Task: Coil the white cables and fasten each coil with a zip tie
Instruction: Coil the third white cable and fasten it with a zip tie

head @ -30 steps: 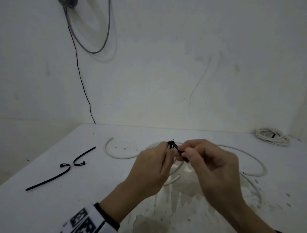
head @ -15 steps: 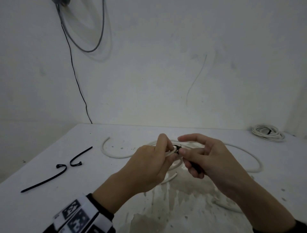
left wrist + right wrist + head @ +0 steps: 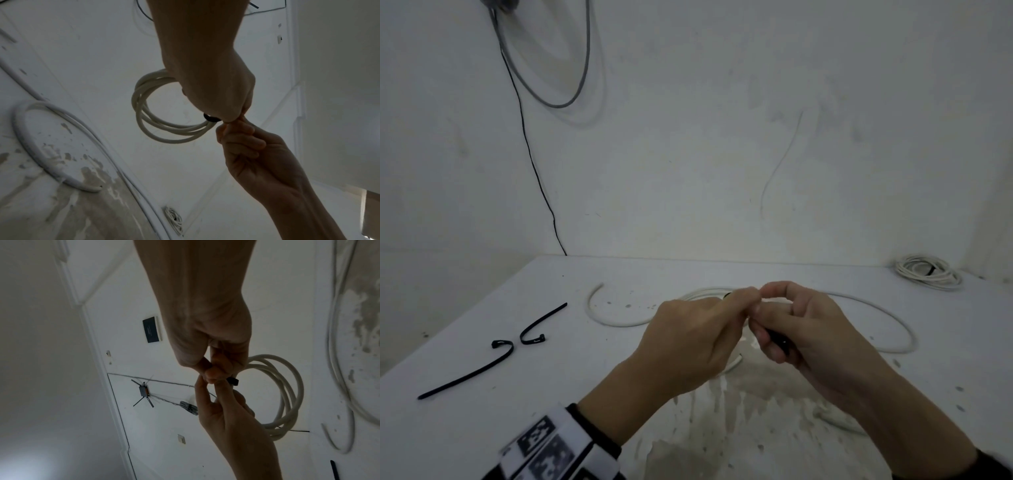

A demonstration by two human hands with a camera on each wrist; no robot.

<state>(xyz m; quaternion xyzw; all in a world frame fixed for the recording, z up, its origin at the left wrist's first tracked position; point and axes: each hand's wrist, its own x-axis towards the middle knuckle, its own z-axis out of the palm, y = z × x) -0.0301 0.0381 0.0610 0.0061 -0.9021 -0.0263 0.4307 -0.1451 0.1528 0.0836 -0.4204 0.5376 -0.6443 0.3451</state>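
I see the bench [image 3: 482, 428] under my hands. My left hand [image 3: 688, 342] holds the white coil [image 3: 164, 126] just above it; it looks light and bendy. My right hand [image 3: 808, 339] pinches the thin, slippery zip tie [image 3: 232, 381], so I grip near its head

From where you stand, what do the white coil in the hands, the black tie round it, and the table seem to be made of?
Coil: white cable, probably smooth plastic or rubber sheath; it holds soft round loops.
Tie: likely black nylon, matte; a thin band with a blocky head.
Table: hard top with a white coat, apparently paint, worn off in patches near the hands.
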